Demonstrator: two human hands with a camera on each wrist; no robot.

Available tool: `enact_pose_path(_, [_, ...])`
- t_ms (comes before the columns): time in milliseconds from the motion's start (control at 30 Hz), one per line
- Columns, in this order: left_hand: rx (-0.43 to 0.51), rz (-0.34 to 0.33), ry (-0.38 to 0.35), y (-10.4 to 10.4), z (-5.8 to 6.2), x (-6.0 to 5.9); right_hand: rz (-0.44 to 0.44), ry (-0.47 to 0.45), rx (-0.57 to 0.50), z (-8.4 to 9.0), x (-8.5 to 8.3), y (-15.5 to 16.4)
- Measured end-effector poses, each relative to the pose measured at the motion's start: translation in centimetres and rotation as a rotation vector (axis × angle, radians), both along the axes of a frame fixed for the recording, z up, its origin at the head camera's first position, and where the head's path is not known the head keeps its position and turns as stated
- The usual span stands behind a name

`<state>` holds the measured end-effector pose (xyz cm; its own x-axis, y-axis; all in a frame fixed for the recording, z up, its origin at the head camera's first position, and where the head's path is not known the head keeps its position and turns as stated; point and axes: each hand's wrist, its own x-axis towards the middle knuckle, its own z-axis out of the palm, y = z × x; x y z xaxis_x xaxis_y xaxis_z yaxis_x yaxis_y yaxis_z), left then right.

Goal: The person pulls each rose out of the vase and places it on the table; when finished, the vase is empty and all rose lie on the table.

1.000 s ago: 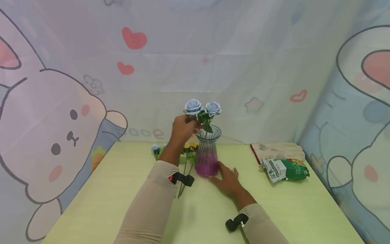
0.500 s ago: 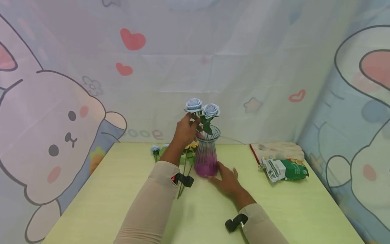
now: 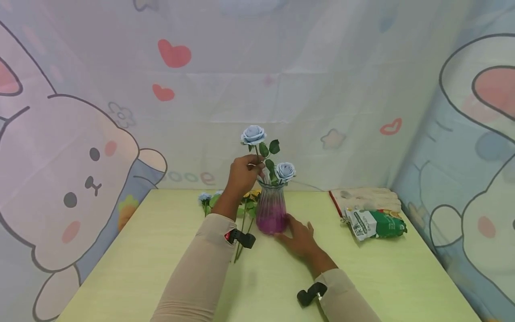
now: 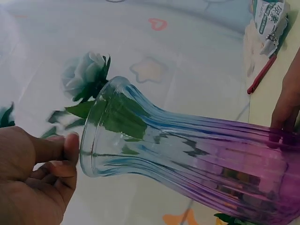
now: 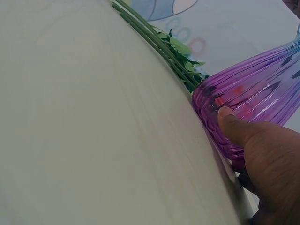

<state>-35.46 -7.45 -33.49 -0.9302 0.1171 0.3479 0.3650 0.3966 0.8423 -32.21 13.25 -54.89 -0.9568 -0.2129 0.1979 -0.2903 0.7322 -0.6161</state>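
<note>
A glass vase (image 3: 272, 210), clear blue at the top and purple at the base, stands upright on the table. My right hand (image 3: 299, 237) holds its base from the right, the thumb (image 5: 236, 126) lying along the purple glass. Beside the rim, my left hand (image 3: 244, 174) pinches the stem of a light blue artificial rose (image 3: 253, 135), whose bloom rises above the fingers. A second blue rose (image 3: 285, 172) leans out over the right of the rim, its leaves (image 4: 124, 117) visible through the glass in the left wrist view.
Left of the vase lie more flowers, including a blue bloom (image 3: 204, 197) and yellow ones (image 3: 254, 194), their long green stems (image 5: 154, 40) pointing toward the person. At the back right, a green and white packet (image 3: 378, 223) lies against off-white gloves (image 3: 368, 198). A printed curtain hangs behind.
The second rose has dropped lower, from well above the vase to the rim, and tilted right. The rose in my left hand has risen slightly. My right hand stays at the base.
</note>
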Motion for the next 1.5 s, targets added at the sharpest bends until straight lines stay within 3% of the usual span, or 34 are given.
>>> enact_pose_path(200, [0.234,0.032,0.062,-0.1,-0.7,-0.5,-0.002,0.010,0.008,-0.1,-0.2,0.2])
enact_pose_path(300, [0.352,0.043,0.056,-0.1,-1.2,-0.8,0.003,0.016,-0.004,0.0,-0.2,0.2])
enact_pose_path(400, [0.403,0.057,0.035,-0.2,-1.6,-0.8,0.009,0.006,-0.021,0.1,-0.1,0.2])
enact_pose_path(533, [0.417,0.020,-0.027,-0.5,-1.7,-0.6,0.009,-0.007,-0.017,0.2,0.1,0.1])
enact_pose_path(633, [0.412,-0.052,-0.069,-0.7,-1.5,-0.4,0.011,-0.002,-0.016,0.4,0.0,0.0])
enact_pose_path(767, [0.379,-0.104,-0.061,-1.0,-1.3,-0.2,0.012,-0.009,-0.024,0.5,0.1,0.0])
enact_pose_path(1133, [0.482,-0.044,0.077,-0.5,-2.1,-0.6,0.009,-0.006,0.001,-0.2,-0.3,0.4])
enact_pose_path(1367, [0.539,-0.031,0.034,-0.5,-2.6,-0.9,0.013,-0.011,0.001,0.0,-0.2,0.5])
enact_pose_path(1500, [0.532,-0.039,0.065,-0.5,-3.0,-1.2,0.012,-0.007,-0.002,0.1,-0.1,0.5])
